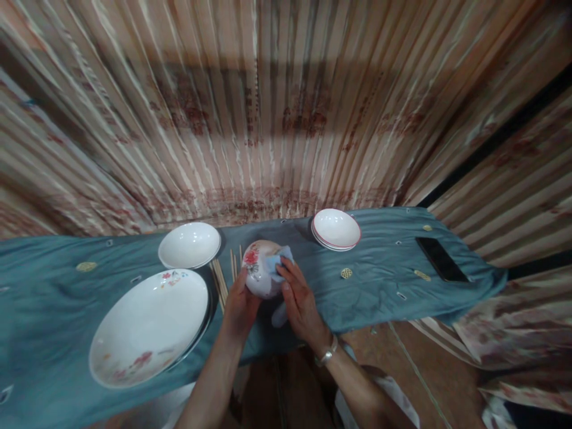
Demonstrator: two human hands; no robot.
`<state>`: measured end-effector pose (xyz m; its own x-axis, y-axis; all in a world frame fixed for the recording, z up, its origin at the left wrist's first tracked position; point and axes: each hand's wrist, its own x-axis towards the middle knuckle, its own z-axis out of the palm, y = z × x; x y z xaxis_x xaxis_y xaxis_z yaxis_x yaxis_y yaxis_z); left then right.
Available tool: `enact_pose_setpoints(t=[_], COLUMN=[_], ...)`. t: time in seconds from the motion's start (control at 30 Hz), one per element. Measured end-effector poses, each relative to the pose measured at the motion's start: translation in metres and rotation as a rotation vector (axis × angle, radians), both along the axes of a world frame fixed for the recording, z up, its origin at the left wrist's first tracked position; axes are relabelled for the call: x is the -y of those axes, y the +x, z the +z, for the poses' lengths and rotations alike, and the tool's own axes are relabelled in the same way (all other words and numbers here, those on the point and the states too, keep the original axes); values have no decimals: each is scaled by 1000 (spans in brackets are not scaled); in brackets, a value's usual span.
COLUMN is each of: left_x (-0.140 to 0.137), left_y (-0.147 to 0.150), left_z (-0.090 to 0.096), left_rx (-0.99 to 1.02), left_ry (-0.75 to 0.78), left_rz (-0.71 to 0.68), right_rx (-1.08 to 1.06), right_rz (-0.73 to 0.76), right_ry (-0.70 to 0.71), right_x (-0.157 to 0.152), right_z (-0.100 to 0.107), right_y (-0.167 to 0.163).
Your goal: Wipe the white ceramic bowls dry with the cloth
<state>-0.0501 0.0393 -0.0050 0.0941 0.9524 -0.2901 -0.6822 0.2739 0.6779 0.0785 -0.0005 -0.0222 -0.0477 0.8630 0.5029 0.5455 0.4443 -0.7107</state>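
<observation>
A white bowl with a red flower print is held over the table's front, its patterned outside facing up toward me. My left hand grips the bowl's left and lower side. Against the bowl's right side, my right hand presses a light blue cloth held between its fingers. A bracelet circles the right wrist. Part of the cloth and the bowl's inside are hidden. Just left of the bowl, several chopsticks lie on the tablecloth.
Large oval floral plates are stacked at the left front, with white bowls behind them. Red-rimmed bowls are stacked at the back right. A black phone lies far right on the teal tablecloth. Patterned curtains hang behind.
</observation>
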Motion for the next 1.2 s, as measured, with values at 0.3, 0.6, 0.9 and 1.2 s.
enact_pose_setpoints(t=[0.3,0.6,0.9,1.2], left_x=[8,12,14,16], left_y=[-3,-13,-8,-5], left_z=[-18,-19,-7,-1], left_rx=[-218,-455,-364,-628], left_ry=[56,97,115,89], left_rz=[39,141,92,103], right_rx=[304,65,-68,385], right_rz=[-11,-105,-143,15], right_ry=[159,40,-52,136], right_x=[-6,-18,-21,-3], right_z=[-2,-2,-2,10], right_y=[0,11,14,-9])
